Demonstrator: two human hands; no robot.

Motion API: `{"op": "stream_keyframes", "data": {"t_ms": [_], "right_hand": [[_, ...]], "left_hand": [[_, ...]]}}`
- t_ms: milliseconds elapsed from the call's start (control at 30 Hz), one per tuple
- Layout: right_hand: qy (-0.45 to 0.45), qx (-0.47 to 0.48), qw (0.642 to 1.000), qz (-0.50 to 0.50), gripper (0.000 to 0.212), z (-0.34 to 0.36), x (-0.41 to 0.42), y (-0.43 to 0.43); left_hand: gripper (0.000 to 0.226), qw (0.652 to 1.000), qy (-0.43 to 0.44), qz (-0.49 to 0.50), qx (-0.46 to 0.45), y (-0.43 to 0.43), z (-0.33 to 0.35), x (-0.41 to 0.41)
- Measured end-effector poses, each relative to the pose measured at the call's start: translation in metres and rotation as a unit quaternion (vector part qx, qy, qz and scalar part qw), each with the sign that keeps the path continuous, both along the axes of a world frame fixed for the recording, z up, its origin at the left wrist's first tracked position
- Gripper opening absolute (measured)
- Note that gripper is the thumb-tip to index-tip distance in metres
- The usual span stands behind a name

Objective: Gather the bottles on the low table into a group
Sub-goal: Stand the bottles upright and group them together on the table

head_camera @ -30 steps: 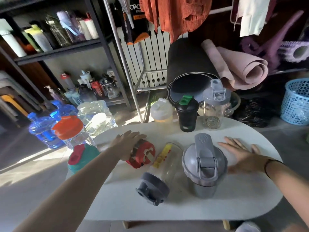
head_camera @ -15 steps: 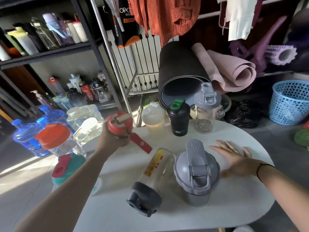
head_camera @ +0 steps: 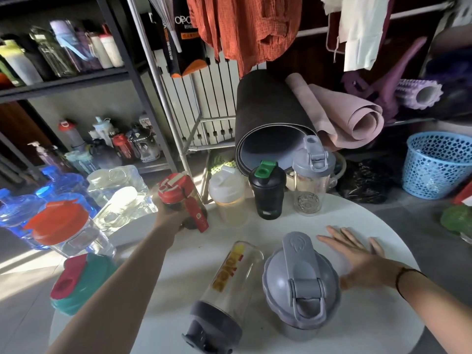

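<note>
**Red-capped bottle is arriving at the group on the far edge**

Head view: The person is working on the gathering step. The left hand [head_camera: 170, 217] is holding the dark bottle with the red flip cap and red strap [head_camera: 184, 200] upright at about 11 o'clock on the white oval low table [head_camera: 383, 328]; the fingers are wrapped closed around its body. I cannot tell whether its base is already touching the table. It is just beside the clear shaker with the white lid [head_camera: 228, 198], which is standing in a row with the black shaker with the green spout [head_camera: 267, 191] and the clear shaker with the grey flip lid [head_camera: 312, 180] near 12 o'clock.

The left forearm is reaching diagonally from 7 o'clock up to the bottle, with the wrist nearly straight. The right hand [head_camera: 357, 254] is lying flat on the table at about 3 o'clock, palm down, fingers spread open and gripping nothing, just beside the large grey shaker with the scalloped lid [head_camera: 301, 287].

In my judgement, the next move is calling for setting the red-capped bottle down close against the white-lidded one and letting go. After that, the clear bottle with the yellow label [head_camera: 224, 292], lying on its side at 6 o'clock, and the grey shaker are waiting to be brought to the row. The lying bottle is probably needing to be stood up first, because it may roll.
</note>
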State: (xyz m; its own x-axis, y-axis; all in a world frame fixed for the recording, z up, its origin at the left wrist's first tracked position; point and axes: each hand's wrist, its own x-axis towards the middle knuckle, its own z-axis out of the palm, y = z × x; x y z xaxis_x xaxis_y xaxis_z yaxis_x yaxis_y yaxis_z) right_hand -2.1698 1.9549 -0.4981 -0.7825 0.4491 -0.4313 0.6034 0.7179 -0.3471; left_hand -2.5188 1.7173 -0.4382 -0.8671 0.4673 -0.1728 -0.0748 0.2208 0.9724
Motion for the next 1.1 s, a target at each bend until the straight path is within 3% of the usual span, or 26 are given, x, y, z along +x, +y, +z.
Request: {"op": "stream_keyframes", "data": {"t_ms": [167, 367, 600, 767, 900, 1000, 1067, 1100], "right_hand": [[0.001, 0.004, 1.0, 0.0, 0.119, -0.003, -0.001, 0.001], [-0.004, 0.007, 1.0, -0.007, 0.12, -0.005, -0.002, 0.002], [0.01, -0.003, 1.0, -0.008, 0.12, -0.006, -0.001, 0.002], [0.015, -0.011, 1.0, -0.009, 0.122, -0.007, -0.001, 0.003], [0.015, -0.014, 1.0, -0.008, 0.125, -0.004, -0.001, 0.001], [0.015, -0.009, 1.0, -0.007, 0.124, -0.002, 0.0, 0.0], [0.016, -0.012, 1.0, -0.005, 0.123, -0.001, 0.001, -0.001], [0.017, -0.011, 1.0, -0.006, 0.121, -0.002, 0.001, -0.001]], "left_hand": [[0.055, 0.998, 0.017, -0.061, -0.021, 0.005, -0.009, -0.006], [0.038, 0.997, 0.018, -0.075, -0.018, 0.012, -0.009, -0.008], [0.042, 0.995, 0.035, -0.093, 0.008, 0.017, -0.01, 0.005], [0.079, 0.998, 0.02, -0.05, 0.016, 0.014, -0.019, 0.008], [0.117, 0.998, 0.018, 0.003, -0.056, 0.006, -0.027, 0.012], [0.102, 0.986, 0.042, 0.133, -0.092, -0.006, -0.01, 0.047], [0.086, 0.977, 0.076, 0.197, -0.01, -0.019, 0.01, 0.089], [0.079, 0.977, 0.086, 0.185, 0.054, -0.028, 0.022, 0.112]]}}
